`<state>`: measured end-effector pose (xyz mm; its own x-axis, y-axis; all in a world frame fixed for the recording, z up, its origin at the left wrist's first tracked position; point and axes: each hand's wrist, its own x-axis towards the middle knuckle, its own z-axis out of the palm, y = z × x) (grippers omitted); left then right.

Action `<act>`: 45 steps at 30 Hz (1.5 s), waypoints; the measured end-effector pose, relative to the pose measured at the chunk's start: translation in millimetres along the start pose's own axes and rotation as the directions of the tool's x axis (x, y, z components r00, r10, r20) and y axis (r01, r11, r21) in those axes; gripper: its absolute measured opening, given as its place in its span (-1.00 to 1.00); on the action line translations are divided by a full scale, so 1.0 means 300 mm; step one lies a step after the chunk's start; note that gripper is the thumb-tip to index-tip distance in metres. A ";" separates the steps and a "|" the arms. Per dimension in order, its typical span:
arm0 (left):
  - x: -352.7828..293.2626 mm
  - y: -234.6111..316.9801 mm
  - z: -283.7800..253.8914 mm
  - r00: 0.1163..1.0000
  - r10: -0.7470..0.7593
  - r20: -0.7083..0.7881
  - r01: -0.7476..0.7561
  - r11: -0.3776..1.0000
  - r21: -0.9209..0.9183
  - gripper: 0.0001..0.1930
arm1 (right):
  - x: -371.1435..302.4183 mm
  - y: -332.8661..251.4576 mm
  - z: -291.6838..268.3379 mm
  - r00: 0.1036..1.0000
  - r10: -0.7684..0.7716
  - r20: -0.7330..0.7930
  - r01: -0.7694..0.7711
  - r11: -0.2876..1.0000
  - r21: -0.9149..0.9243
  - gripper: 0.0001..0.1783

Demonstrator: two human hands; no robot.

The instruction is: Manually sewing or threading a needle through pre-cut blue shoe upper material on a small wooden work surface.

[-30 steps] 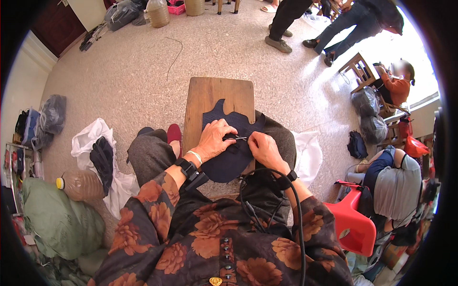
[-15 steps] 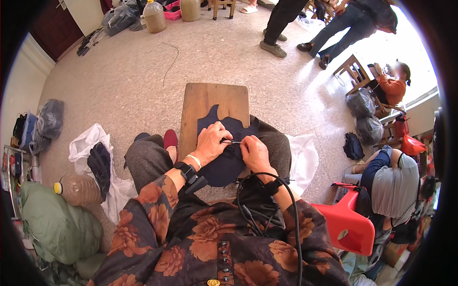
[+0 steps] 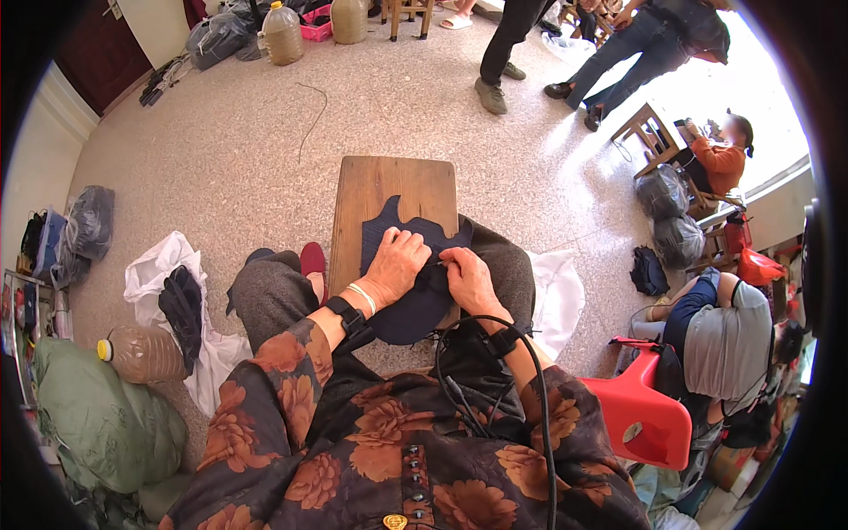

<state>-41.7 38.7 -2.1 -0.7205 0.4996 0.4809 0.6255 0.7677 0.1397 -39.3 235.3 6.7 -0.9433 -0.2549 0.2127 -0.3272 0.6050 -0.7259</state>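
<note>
Closest in, a dark shirt with rust-coloured flowers (image 3: 380, 459) runs off the lower edge, and a black cable (image 3: 548, 442) loops over the right forearm. Both forearms reach up and inward, each with a black strap at the wrist; a pale bracelet (image 3: 362, 296) circles the left one. The left hand (image 3: 397, 267) lies back up, fingers bent and covering part of the cloth; the right hand (image 3: 470, 281) comes in from the other side, thumb and forefinger brought close together. What sits between the fingertips is too small and covered to make out, so I cannot tell what either grip grasps, or whether it does. The dark blue cloth (image 3: 406, 322) lies under and between the hands, its near part rounded, its far part ending in points over the wooden desk (image 3: 397, 181), whose near end is hidden.

Trousered knees flank it. Left of them are a jug (image 3: 146, 353) and a green sack (image 3: 102, 415); to the right, a red chair (image 3: 649, 415) and a bent-over person in grey (image 3: 729, 344), partly cut up by clutter. Beyond, speckled floor (image 3: 221, 150) stretches to standing people (image 3: 623, 62), cropped at the top, and a dark red door (image 3: 97, 53).
</note>
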 end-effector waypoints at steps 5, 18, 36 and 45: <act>-0.032 -0.026 -0.022 0.990 -0.135 -0.038 0.127 0.978 -0.167 -0.93 | -0.013 0.005 -0.016 0.995 0.096 0.032 -0.099 0.989 0.110 -0.74; -0.016 -0.053 -0.036 0.998 -0.066 -0.018 0.068 0.991 0.114 -0.95 | -0.010 -0.018 -0.026 0.993 0.103 0.056 -0.109 0.987 0.118 -0.79; -0.106 -0.166 -0.100 0.845 -0.529 -0.072 0.496 0.828 -0.262 -0.85 | 0.037 -0.034 -0.044 0.990 -0.057 0.126 0.066 0.995 -0.069 -0.84; -0.034 -0.086 -0.259 0.894 -0.437 -0.100 0.394 0.872 -0.290 -0.77 | 0.072 -0.089 0.047 0.986 -0.085 0.146 0.088 0.996 -0.012 -0.85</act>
<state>-27.1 -17.3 56.6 -0.8874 0.0707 0.4555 0.3483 0.7500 0.5623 -50.1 202.9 21.4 -0.8935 -0.4132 0.1759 -0.4095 0.5891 -0.6966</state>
